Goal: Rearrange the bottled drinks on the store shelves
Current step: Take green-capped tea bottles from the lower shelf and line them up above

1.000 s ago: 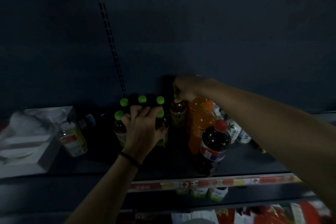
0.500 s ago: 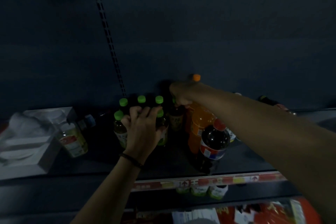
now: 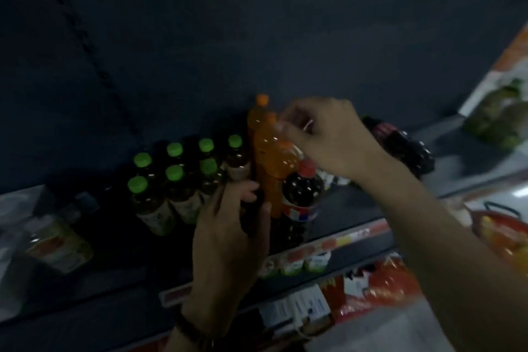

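Note:
Several green-capped tea bottles (image 3: 175, 174) stand in rows on the dark shelf (image 3: 351, 214). Right of them stand three orange soda bottles (image 3: 264, 148) in a line front to back. A red-capped cola bottle (image 3: 303, 193) stands in front of them. My left hand (image 3: 228, 234) is wrapped around a dark bottle (image 3: 253, 216) between the tea bottles and the cola. My right hand (image 3: 325, 134) reaches in from the right, its fingers curled at the neck of the middle orange bottle. The frame is dim and blurred.
Dark bottles (image 3: 400, 146) lie on their sides at the shelf's right. A clear bottle with a red and yellow label (image 3: 57, 243) leans at the left. A price strip (image 3: 354, 236) runs along the shelf front, with small green-lidded cups (image 3: 297, 263) and red packets (image 3: 385, 283) below.
The view has swung and tilted. My right hand left the tea bottle at the back and moved right to the orange bottles. My left hand came off the tea caps onto a dark bottle.

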`<state>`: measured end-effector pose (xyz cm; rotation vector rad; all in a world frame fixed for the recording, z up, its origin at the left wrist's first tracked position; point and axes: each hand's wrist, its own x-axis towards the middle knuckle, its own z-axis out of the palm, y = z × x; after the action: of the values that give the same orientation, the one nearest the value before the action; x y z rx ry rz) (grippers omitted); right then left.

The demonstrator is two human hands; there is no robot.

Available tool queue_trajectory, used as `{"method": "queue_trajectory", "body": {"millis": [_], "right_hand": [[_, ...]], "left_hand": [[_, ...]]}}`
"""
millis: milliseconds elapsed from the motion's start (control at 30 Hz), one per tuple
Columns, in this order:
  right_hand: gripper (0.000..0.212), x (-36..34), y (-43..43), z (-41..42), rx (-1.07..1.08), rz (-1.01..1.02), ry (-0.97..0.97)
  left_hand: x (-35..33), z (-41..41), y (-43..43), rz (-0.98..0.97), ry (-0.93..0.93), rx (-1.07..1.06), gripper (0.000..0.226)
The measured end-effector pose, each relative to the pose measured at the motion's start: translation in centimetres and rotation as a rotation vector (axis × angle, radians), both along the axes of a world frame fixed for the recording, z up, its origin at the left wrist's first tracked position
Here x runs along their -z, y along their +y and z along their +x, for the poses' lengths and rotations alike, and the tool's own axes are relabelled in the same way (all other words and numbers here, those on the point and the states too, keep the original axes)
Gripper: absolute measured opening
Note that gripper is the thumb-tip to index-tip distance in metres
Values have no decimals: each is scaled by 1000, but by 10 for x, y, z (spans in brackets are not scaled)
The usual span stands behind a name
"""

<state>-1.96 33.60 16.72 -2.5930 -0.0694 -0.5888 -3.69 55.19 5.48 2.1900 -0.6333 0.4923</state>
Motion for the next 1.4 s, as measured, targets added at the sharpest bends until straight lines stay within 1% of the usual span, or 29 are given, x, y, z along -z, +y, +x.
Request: {"method": "queue_trajectory", "body": {"millis": [33, 67, 100, 167, 233, 333, 400, 467, 567, 667, 733, 867, 933, 1000, 1100, 1133, 1233, 1300, 1400], "right_hand": [[13, 9, -5, -33, 39, 101, -52], [10, 24, -9, -62, 84, 195, -85], [11, 43, -14, -90, 149, 280, -89], [14, 85, -29, -138, 309, 386, -33], [14, 132, -52, -179, 447, 357, 134], [7, 197, -94, -222, 536, 351, 439], [6, 230, -121, -239, 560, 363, 561], [11, 259, -149, -247, 546, 402, 653], [18, 297, -201, -252, 531, 450, 743], [21, 338, -268, -244, 479, 446, 808], [22, 372, -320, -232, 464, 440, 852], [32, 449, -407, -199, 394, 426, 874], [38, 488, -445, -175, 355, 415, 893], [43, 532, -480, -151, 324, 352, 899], [48, 589, -517, -123, 310, 207, 828], [50, 605, -525, -116, 312, 167, 814], [57, 646, -540, -97, 312, 70, 785], [62, 665, -544, -91, 300, 45, 786], [70, 683, -542, -92, 291, -17, 794]], "left_hand": [[0, -14, -8, -34, 68, 85, 19], [5, -27, -17, -6, 129, 170, 14], [14, -40, -27, 69, 193, 254, 11], [36, -62, -49, 238, 334, 425, 14], [64, -79, -71, 381, 422, 544, 17], [102, -97, -106, 547, 531, 636, 19], [124, -103, -133, 617, 576, 683, 19], [143, -105, -164, 697, 598, 693, 17], [177, -103, -220, 752, 637, 640, 18], [223, -98, -281, 798, 709, 565, 17], [258, -95, -326, 796, 768, 510, 18], [328, -94, -412, 783, 879, 391, 38], [374, -87, -452, 735, 903, 345, 45], [421, -76, -489, 706, 852, 283, 53], [481, -56, -535, 721, 775, 237, 54], [499, -49, -547, 699, 754, 196, 55], [549, -24, -581, 615, 615, 92, 58], [573, 2, -600, 583, 531, 21, 65], [585, 52, -625, 520, 478, -92, 85]]}}
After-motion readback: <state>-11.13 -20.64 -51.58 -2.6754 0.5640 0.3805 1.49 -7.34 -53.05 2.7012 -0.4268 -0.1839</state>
